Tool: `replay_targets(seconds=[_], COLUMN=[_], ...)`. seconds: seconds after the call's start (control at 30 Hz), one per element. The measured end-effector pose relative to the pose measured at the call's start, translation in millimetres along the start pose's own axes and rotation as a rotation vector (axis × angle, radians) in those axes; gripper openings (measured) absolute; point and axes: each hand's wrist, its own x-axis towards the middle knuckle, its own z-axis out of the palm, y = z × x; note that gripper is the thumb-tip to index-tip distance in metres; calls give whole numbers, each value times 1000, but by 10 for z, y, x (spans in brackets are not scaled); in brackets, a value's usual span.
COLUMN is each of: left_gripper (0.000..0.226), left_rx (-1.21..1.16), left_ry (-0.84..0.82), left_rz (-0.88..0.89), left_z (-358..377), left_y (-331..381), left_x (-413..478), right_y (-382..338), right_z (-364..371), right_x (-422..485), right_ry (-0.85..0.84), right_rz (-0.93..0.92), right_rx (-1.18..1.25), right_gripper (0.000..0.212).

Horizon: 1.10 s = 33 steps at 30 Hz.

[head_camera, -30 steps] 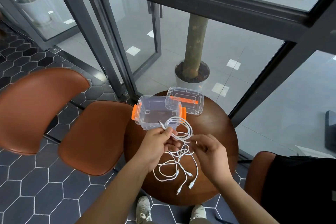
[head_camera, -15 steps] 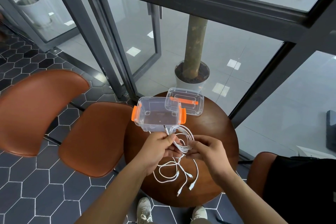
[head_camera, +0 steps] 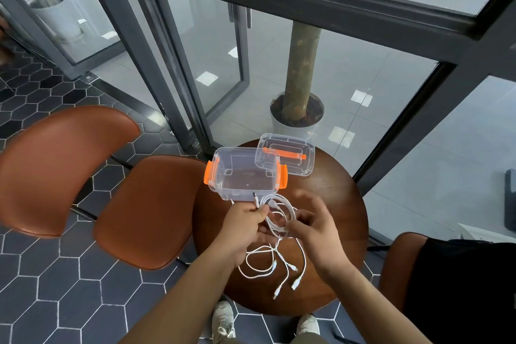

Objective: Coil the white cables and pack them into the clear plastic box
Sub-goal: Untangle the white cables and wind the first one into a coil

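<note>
My left hand (head_camera: pixel 245 225) grips a white cable coil (head_camera: pixel 280 211) just in front of the clear plastic box (head_camera: pixel 220 187), with one plug end sticking up past the thumb. My right hand (head_camera: pixel 317 227) is beside the coil with fingers spread and blurred; its thumb side touches the loops. Loose white cable ends (head_camera: pixel 282 268) with several plugs trail down onto the round wooden table (head_camera: pixel 335 232). The box stands open with orange latches, nothing inside. Its clear lid (head_camera: pixel 296 167) with an orange handle lies behind it.
Two brown leather chairs (head_camera: pixel 145 209) stand left of the table, another brown seat (head_camera: pixel 396 260) at the right with a black bag. A potted tree (head_camera: pixel 298 117) stands behind the glass wall. My shoes show below the table edge.
My right hand has let go of the cable loops and opened its fingers, lifting slightly. The left hand still holds the coil near the box.
</note>
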Motion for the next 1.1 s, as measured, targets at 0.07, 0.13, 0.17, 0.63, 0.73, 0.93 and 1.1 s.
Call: replay_targets(seconds=[0.07,0.13,0.17,0.63,0.73,0.93,1.1], left_gripper=[22,21,21,23,25,21,20], left_rx=[-17,-15,-12,116,51,-175,-350], left_ry=[15,20,24,109,124,57,-20], left_rz=[-22,-26,-25,26,-17,-59,-53], left_z=[5,12,14,92,92,75,69], left_y=[6,11,15,-105,-139,-215,-218], left_x=[-4,-7,-7,-54,-51,-53,-106], right_y=[-20,-26,-25,42,4,-82,-110], right_z=[-23,-43,-44,32,17,-120,-150], right_x=[15,36,41,11,10,52,35], right_ry=[-36,-66,-66,139,109,-78,-166], right_rz=[-48,-123,-135,-388,-375,-302,-285], right_rx=[20,-78,-132,-840,-816,-583,-473], right_gripper=[61,47,39,13,17,29,43])
